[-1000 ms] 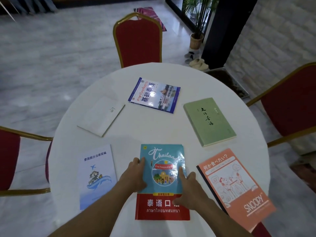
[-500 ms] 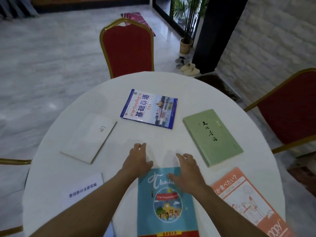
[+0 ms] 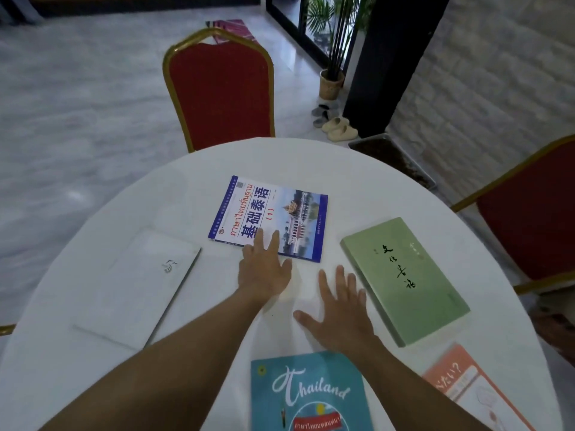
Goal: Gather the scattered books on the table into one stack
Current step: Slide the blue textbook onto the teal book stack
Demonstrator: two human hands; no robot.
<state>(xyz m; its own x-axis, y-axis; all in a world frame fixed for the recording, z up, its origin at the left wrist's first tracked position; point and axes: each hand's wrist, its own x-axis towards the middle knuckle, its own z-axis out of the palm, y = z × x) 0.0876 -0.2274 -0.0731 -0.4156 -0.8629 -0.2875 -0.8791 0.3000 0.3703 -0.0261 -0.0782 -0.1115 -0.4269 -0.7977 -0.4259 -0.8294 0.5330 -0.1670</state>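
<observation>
Both hands have left the teal Thailand book and moved toward 12 o'clock since the earlier frames; camera has tilted with them, so the near books now sit low or partly out of frame.

Left hand: fingers spread flat, tips overlapping the near edge of the blue-and-white textbook at 12 o'clock. Nothing gripped; contact looks likely but can't confirm pressure. Judgement: flat fingers on the cover are set to drag it back rather than lift it.

Right hand: open, fingers splayed, palm down over bare cloth, just beside the green book at 2 o'clock, little finger close to its left edge. Holding nothing. Probably staged to take the green book or catch the textbook.

Outward: white book at 9–10 o'clock, well apart from the left hand. Thailand book at 6 o'clock between the forearms, likely the stack base since it is nearest the person. Orange notebook at 4–5 o'clock, cut off by frame edge. All lie flat and separate on the round white table; no stack yet, task early.

Red chair beyond the table at 12 o'clock, another red chair at 3 o'clock.
</observation>
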